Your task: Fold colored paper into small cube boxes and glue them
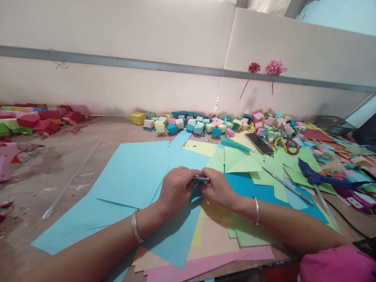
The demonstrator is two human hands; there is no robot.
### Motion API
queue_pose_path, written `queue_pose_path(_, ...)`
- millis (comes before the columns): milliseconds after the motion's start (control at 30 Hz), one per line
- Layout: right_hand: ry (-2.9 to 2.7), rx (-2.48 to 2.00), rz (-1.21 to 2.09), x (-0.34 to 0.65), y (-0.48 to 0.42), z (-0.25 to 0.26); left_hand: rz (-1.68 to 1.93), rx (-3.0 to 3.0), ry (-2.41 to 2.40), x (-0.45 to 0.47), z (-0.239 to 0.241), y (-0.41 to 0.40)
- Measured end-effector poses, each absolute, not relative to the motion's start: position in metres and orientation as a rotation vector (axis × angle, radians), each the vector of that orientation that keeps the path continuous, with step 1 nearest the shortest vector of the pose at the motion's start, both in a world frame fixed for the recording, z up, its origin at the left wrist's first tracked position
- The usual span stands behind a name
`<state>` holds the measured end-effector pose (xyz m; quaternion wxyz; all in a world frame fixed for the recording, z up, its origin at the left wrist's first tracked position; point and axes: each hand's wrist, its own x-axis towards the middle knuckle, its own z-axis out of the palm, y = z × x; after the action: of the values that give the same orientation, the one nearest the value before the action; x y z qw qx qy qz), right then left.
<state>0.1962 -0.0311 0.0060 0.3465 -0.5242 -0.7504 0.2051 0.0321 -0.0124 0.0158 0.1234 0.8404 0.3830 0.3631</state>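
Observation:
My left hand (178,186) and my right hand (219,188) meet over the middle of the table, their fingers closed on a small folded piece of blue paper (196,192). Most of that piece is hidden behind the fingers. Beneath and left of the hands lie large light-blue paper sheets (132,172). Green paper pieces (241,159) and a darker blue sheet (243,184) spread out to the right of my right hand. Pink paper strips (205,264) lie along the near edge.
Small folded paper boxes (198,127) line the wall, with larger ones (48,125) at far left. Rightward lie a phone (259,143), scissors (286,145), a thin metal tool (289,186) and a blue glue gun (323,178). A clear glue stick (72,180) lies left.

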Motion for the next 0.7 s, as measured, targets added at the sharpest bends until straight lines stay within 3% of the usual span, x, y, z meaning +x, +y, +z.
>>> queue_pose_path(267,-1.829,-1.276,0.719,0.195,-0.034,0.004,1.105,2.682,1.035,0.031,0.013,-0.015)
queue_pose_path(533,-1.734,-1.380,0.598,0.209,-0.012,0.004,1.170,1.756,1.142,0.036,0.022,-0.013)
queue_pose_path(700,-1.691,-1.408,0.546,0.214,-0.001,-0.002,0.964,1.535,1.139,0.039,0.019,-0.011)
